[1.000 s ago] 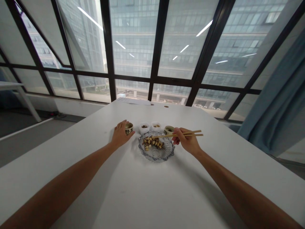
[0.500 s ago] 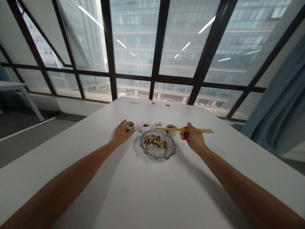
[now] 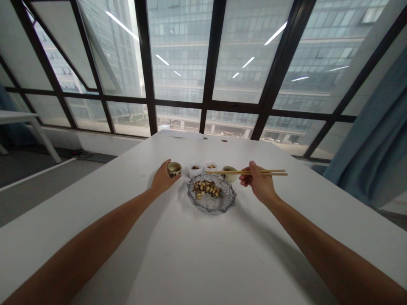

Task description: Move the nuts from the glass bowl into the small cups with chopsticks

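My left hand (image 3: 163, 179) is curled round a small cup (image 3: 174, 167), then come two white dishes (image 3: 194, 173), the glass bowl (image 3: 211, 209) of nuts and seeds (image 3: 206, 188) just in front, a second cup (image 3: 231, 178), and my right hand (image 3: 259, 183) gripping chopsticks (image 3: 237, 172)!

I'm getting soft daylight entering through the windows (image 3: 178, 55) at twelve o'clock; strip-light reflections (image 3: 275, 33) are glaring at eleven and one, diffuse shadows (image 3: 270, 235) are spreading toward four and seven, and wide-angle distortion is stretching the edges.
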`<state>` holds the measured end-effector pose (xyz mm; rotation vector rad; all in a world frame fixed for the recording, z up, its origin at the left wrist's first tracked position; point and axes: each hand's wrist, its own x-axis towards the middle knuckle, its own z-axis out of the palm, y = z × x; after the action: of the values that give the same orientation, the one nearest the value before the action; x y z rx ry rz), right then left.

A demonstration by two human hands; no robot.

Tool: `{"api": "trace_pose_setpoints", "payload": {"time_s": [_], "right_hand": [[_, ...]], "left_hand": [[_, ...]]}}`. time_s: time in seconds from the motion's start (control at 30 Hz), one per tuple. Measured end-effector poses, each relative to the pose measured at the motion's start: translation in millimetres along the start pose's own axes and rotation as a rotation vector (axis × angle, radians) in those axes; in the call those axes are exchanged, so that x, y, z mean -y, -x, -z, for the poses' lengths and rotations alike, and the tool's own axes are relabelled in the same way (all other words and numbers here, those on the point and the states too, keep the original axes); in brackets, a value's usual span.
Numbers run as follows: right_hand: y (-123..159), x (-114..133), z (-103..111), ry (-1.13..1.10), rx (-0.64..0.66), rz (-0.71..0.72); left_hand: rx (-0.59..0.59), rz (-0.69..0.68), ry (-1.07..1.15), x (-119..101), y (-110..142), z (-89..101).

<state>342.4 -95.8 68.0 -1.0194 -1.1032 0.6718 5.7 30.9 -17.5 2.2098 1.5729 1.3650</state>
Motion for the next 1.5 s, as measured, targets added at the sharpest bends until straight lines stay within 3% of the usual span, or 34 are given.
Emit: {"api": "trace_pose_setpoints", "payload": {"time_s": [0.17, 0.27, 0.4, 0.57, 0.67, 0.77, 1.0, 1.07, 1.17, 1.3, 1.4, 1.5], "right_hand": [[17, 18, -6, 0.241, 0.089, 0.229], [21, 21, -6, 0.305, 0.134, 0.276], [14, 18, -5, 0.229, 0.091, 0.24], [1, 10, 0, 0.067, -0.042, 0.09], [3, 7, -3, 0.082, -0.035, 0.09], [9, 8, -24, 0.121, 0.033, 0.14], [-2, 1, -108, 0.077, 0.299, 0.138], [-8, 2, -118, 0.068, 0.341, 0.107], [-8, 11, -106, 0.072, 0.293, 0.09], [8, 32, -63, 0.152, 0.265, 0.106], [20, 37, -39, 0.244, 0.396, 0.055], [25, 32, -30, 0.32, 0.52, 0.017]], "left_hand": [[0.019, -0.071, 0.031, -4, 0, 3.3], [0.011, -0.127, 0.057, -4, 0, 3.8], [0.011, -0.142, 0.088, -4, 0, 4.0], [0.021, -0.136, 0.108, -3, 1, 2.8], [0.013, -0.135, 0.104, -3, 1, 1.1], [0.014, -0.136, 0.101, -3, 1, -0.3], [0.027, -0.101, 0.151, -2, 1, -0.9], [0.034, -0.1, 0.158, 0, 1, -1.7], [0.04, -0.096, 0.154, 2, 1, -4.1], [0.026, -0.076, 0.146, 2, 1, -6.4], [0.019, -0.064, 0.138, 0, 1, -5.5], [0.017, -0.052, 0.141, -2, 1, -4.5]]}}
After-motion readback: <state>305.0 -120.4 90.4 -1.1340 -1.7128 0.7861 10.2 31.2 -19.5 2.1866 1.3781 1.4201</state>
